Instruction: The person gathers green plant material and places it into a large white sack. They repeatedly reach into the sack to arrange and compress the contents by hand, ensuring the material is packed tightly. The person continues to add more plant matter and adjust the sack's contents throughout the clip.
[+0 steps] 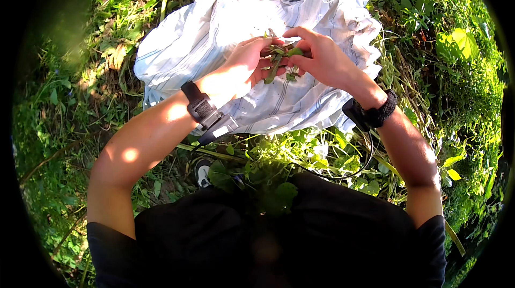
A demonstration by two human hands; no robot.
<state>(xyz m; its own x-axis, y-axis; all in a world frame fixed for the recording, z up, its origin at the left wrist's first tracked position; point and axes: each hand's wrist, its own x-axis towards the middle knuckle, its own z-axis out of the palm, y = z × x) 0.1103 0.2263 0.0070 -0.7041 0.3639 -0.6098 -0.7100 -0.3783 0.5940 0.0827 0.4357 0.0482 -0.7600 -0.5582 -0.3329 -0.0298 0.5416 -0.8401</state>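
Above a pale striped cloth (185, 54) spread on the ground, both my hands meet over a small bunch of green leaves (276, 62). My left hand (248, 61) is curled around the bunch from the left, with stems and leaves between thumb and fingers. From the other side, my right hand (321, 58) pinches at the leaves with thumb and bent fingers. One long narrow leaf hangs down between the two hands. The kind of plant cannot be told.
Green plants (466, 46) and dry stems surround the cloth. Leafy growth (268, 154) lies between the cloth and my dark-clothed legs (343, 223). A shoe (203, 173) shows at lower left. Wrist straps hold devices on both arms, and a black cable (369, 162) loops below the right wrist.
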